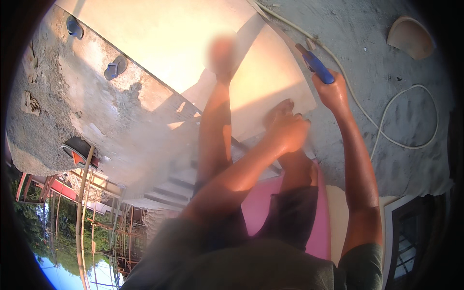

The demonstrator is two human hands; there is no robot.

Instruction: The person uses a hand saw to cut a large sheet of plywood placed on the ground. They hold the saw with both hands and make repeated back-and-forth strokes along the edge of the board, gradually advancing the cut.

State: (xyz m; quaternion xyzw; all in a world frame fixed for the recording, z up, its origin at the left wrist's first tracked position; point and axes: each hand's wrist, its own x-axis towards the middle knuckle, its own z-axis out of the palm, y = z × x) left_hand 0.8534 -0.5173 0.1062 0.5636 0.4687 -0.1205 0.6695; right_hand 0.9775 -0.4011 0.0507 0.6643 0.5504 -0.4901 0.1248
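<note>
My right hand (330, 91) is closed round a blue-handled tool (317, 66) at the right edge of a large pale board (270, 67). The tool's brownish front end points to the upper left; its exact kind cannot be told. In front of my right shin, my left hand (289, 133) has its fingers curled; whether anything is in them is hidden. Just beyond it, my right bare foot (280, 110) rests on the board's near part. My left leg (216, 125) stretches farther onto the board, its end blurred.
Below me is a pink seat (321, 217). A pale hose (355, 96) loops over the grey floor at right, near a curved brownish piece (410, 37). Two sandals (115, 67) lie on rough ground at left. Bamboo poles (82, 217) stand at lower left.
</note>
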